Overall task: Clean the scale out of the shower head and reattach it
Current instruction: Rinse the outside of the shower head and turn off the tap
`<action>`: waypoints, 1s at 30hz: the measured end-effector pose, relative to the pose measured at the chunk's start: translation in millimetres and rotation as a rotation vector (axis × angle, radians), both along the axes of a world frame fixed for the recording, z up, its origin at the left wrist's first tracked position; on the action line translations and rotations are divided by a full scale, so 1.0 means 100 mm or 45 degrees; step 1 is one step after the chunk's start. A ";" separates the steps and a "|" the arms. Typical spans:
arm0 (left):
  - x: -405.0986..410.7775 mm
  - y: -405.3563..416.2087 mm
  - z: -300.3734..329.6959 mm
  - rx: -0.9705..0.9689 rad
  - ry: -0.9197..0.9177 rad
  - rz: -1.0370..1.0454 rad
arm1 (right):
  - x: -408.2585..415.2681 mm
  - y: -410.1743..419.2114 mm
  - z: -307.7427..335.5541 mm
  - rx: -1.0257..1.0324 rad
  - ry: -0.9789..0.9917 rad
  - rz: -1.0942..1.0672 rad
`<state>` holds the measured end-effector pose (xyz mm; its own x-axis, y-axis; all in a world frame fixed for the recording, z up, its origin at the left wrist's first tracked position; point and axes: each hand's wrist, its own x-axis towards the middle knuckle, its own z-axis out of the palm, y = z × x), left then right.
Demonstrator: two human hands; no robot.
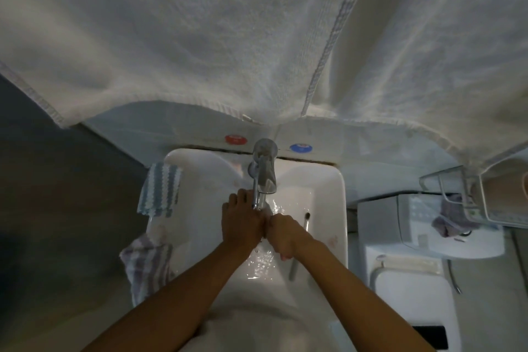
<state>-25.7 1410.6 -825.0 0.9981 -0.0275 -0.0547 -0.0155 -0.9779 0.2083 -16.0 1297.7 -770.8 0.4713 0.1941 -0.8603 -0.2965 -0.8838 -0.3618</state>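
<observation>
Nearest, the left hand (243, 223) and right hand (281, 233) met under running water in the white basin (328, 186), the left with fingers spread over something hidden, the right curled into a fist, though whether either gripped the shower head could not be told, since it was not visible. A wet part could have slipped into the basin, where a thin dark tool (294, 264) already lay. Beyond stood the chrome tap (264, 171), striped cloths (160, 188) on the left rim, and a hanging white towel (228, 37) that blocked the wall.
</observation>
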 end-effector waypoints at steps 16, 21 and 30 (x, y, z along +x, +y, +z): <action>-0.06 0.17 0.12 -0.843 0.156 0.353 | 0.00 -0.11 -0.05 0.171 0.070 -0.368; 0.14 0.32 0.01 -2.151 0.963 1.148 | -0.11 -0.16 -0.07 0.197 0.072 -0.387; 0.07 0.23 0.01 -2.384 1.105 1.205 | -0.02 -0.16 -0.16 0.195 -0.025 -0.672</action>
